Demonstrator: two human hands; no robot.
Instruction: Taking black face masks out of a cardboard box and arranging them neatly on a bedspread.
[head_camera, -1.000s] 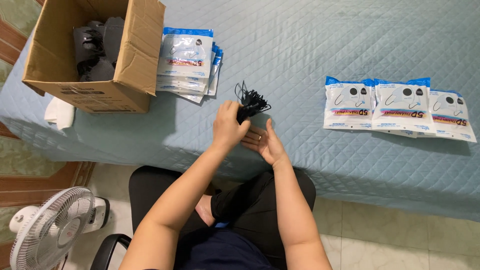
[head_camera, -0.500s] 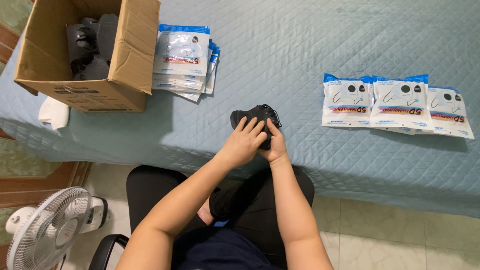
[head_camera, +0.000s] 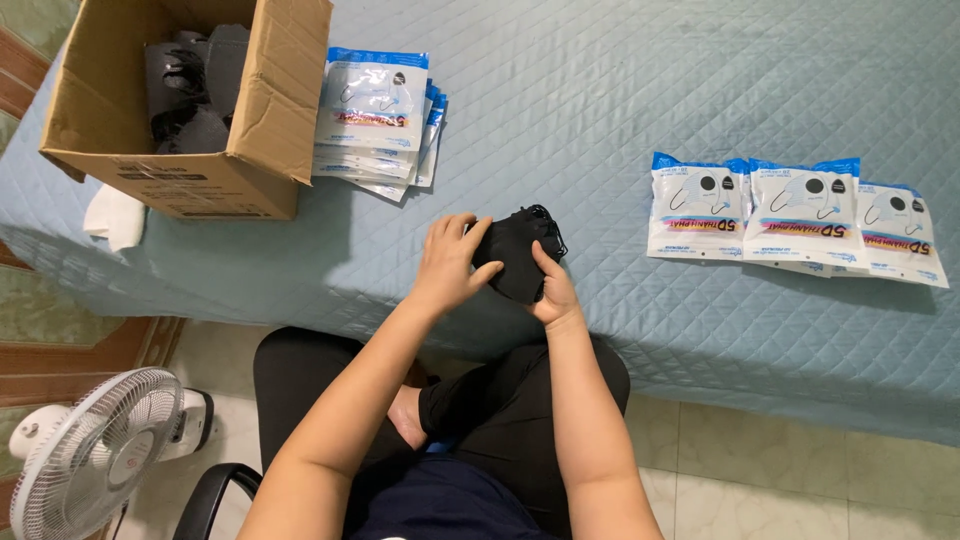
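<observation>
Masks (head_camera: 515, 255), black, stacked, clasped between left hand (head_camera: 450, 265) and right hand (head_camera: 550, 290), fingers closed round them. Step judged: squaring the stack; bagging likely needs a pouch from the pile (head_camera: 375, 120).

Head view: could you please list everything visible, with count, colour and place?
masks: one stack, black, held over the bed edge
bed: one, pale blue quilted, across the top
box: one, brown cardboard, open, far left on the bed, black masks inside
flat packets: one pile, white and blue, beside the box
row packets: at least three, white and blue, overlapping, right
cloth: one, white, under the box
fan: one, white, floor, lower left
left hand: grips the masks
right hand: supports the masks
</observation>
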